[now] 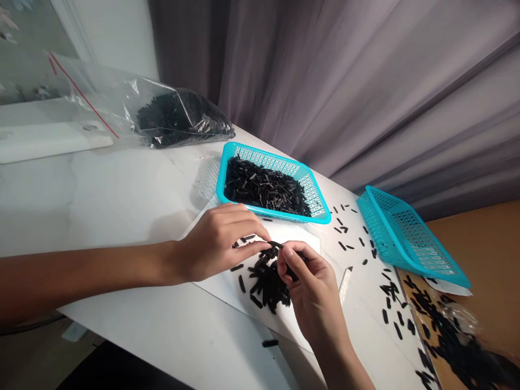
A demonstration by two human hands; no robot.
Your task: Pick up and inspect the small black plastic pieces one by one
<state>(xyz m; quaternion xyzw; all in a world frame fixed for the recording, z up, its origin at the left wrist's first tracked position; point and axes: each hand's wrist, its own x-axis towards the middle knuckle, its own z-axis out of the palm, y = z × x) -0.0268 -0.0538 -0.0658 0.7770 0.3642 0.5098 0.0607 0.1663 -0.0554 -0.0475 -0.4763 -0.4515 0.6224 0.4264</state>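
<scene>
My left hand (pixel 227 238) reaches in from the left, thumb and forefinger pinching one end of a small black strip (pixel 275 245). The other end of that strip sits between the thumb and fingers of my right hand (pixel 311 276), whose curled fingers partly cover more black pieces. Beneath both hands, a pile of black strips (pixel 270 287) lies on a white sheet (pixel 239 298). Just behind the hands stands a blue basket (pixel 276 213) holding many similar black strips.
A clear bag of black pieces (pixel 174 119) lies at the back left. To the right, a second blue basket (pixel 410 233) straddles the table edge. Loose strips and a thin light-coloured blade-like tool (pixel 345 284) lie right of my hands. A grey curtain (pixel 325 81) hangs behind.
</scene>
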